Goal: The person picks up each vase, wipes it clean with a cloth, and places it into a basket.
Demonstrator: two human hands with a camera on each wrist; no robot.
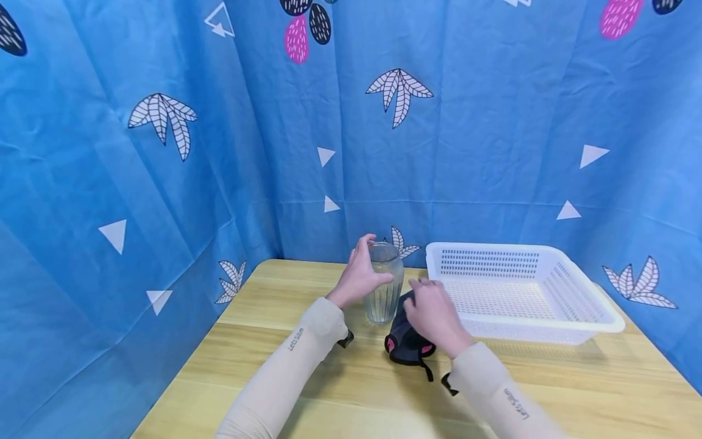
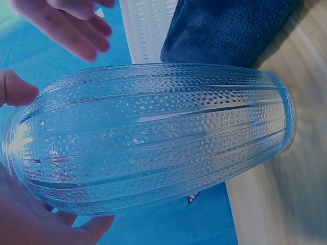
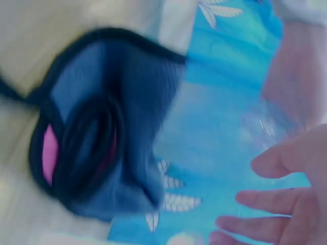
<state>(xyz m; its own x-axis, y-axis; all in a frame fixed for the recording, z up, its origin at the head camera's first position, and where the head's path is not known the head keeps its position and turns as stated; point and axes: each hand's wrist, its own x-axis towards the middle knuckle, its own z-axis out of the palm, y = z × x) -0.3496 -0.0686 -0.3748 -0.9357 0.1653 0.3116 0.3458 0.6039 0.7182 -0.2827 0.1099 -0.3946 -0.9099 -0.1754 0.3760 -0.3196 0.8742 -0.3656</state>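
A clear ribbed glass vase (image 1: 384, 286) stands upright on the wooden table. My left hand (image 1: 362, 274) holds it near the top, thumb on the near side and fingers round the rim. The left wrist view shows the dimpled glass (image 2: 168, 132) close up, with fingers at its mouth end. Just right of the vase sits a folded dark grey cloth (image 1: 404, 338) with black edging, pink lining and a strap. My right hand (image 1: 436, 314) is over the cloth in the head view; the right wrist view shows its fingers spread and apart from the cloth (image 3: 138, 117).
A white perforated plastic basket (image 1: 526, 329) stands at the back right, close behind the cloth. Blue patterned curtain (image 1: 466, 122) hangs behind and along the left of the wooden table (image 1: 247, 329).
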